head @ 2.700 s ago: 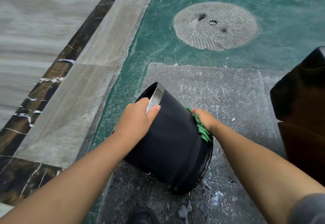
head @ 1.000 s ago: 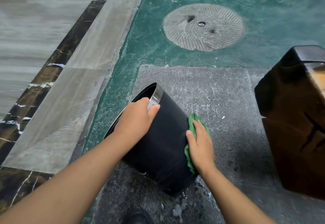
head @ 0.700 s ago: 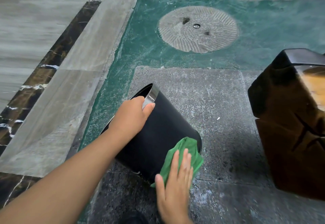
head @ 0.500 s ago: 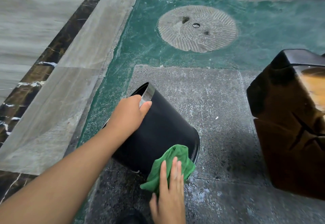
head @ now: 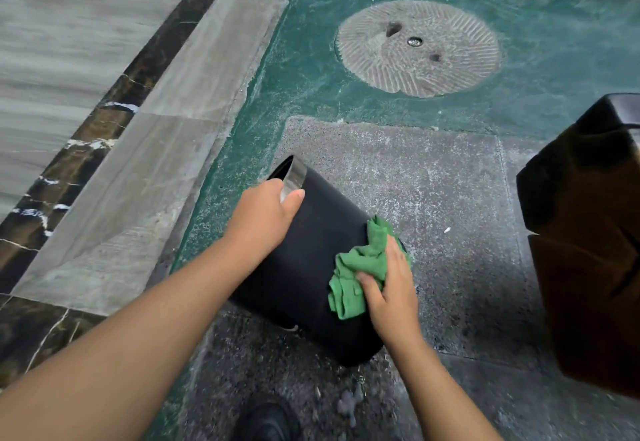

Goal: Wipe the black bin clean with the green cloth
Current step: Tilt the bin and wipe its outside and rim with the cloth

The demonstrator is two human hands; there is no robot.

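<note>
The black bin (head: 308, 267) is tilted on the grey stone floor, its silver-rimmed mouth pointing up and to the left, its base toward me. My left hand (head: 265, 217) grips the rim at the mouth. My right hand (head: 389, 290) presses the crumpled green cloth (head: 356, 274) against the bin's outer wall near the base, on its right side. The cloth bunches out above and to the left of my fingers. The inside of the bin is hidden.
A dark brown block (head: 588, 243) stands close at the right. A round grooved stone disc (head: 419, 47) lies in the green floor beyond the bin. A dark shoe (head: 266, 421) shows at the bottom edge. Wet foam (head: 348, 402) spots the floor near the bin's base.
My right hand has carried the cloth from the bin's near bottom edge up onto its right side wall. The bin has rotated slightly. My left hand has kept its grip on the rim.
</note>
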